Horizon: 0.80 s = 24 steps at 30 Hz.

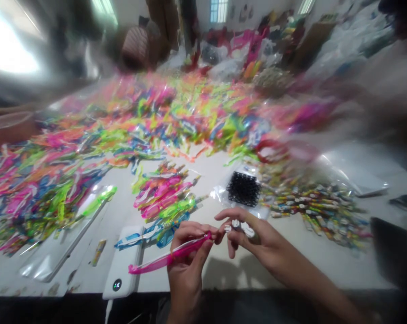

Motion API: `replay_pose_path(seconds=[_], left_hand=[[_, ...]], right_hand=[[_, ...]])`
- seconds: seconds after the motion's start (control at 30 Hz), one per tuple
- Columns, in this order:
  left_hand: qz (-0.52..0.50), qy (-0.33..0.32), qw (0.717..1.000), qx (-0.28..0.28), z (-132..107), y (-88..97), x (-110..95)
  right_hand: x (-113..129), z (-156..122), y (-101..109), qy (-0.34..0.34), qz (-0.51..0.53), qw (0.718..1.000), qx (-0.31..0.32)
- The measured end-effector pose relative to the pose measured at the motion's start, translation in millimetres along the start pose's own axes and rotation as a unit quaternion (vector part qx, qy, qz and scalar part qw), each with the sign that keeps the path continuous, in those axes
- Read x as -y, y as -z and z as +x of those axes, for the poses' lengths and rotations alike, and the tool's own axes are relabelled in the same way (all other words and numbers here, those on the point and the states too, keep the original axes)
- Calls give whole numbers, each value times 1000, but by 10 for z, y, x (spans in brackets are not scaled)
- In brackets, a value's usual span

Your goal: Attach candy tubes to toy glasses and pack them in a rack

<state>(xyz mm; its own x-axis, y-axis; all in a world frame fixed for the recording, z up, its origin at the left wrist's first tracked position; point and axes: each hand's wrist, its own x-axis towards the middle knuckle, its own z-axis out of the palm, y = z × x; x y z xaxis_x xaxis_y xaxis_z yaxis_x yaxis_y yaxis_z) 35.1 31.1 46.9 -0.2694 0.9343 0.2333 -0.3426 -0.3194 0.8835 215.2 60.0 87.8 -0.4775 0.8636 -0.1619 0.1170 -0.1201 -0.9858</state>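
My left hand (186,252) is closed round a long pink plastic piece (166,258) that sticks out to the lower left. My right hand (247,234) pinches at the pink piece's right tip and holds a few small white-capped sticks (242,227) between its fingers. Both hands hover over the near edge of the white table (223,270). Just beyond them lies a small heap of pink, green and blue plastic pieces (166,198) in clear bags.
A white power bank (122,267) lies left of my hands. A clear bag with a black mesh item (243,189) sits ahead. Several small colourful sticks (318,209) are piled at right. Heaps of neon plastic pieces (122,130) cover the table behind. Clear flat bags (65,243) lie at left.
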Motion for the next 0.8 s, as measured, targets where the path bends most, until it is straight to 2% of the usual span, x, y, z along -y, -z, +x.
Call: replay_pose_path(seconds=[0.1,0.17,0.27,0.43,0.63,0.7,0.8], left_hand=[[2,-49,998,28,-5,5,-40],[26,-61,997,39,-10,15,-65],[65,-61,994,59,-23,39,-94],[104,-100,986,87,-47,78,-95],[142,-99,978,118,-72,143,-120],[161,-98,974,126,-74,157,-120],[157,-90,978,108,-59,153,-61]], right_hand=[[37,-54,-85,-44,8,999,-11],[91,-75,-119,-45,-21,999,-19],[168,-84,-142,23,-93,995,-34],[147,-78,-160,123,-122,984,-32],[52,-106,-129,166,-150,974,-29],[58,-113,-120,196,-181,964,-22],[65,-114,-131,237,-253,938,-26]])
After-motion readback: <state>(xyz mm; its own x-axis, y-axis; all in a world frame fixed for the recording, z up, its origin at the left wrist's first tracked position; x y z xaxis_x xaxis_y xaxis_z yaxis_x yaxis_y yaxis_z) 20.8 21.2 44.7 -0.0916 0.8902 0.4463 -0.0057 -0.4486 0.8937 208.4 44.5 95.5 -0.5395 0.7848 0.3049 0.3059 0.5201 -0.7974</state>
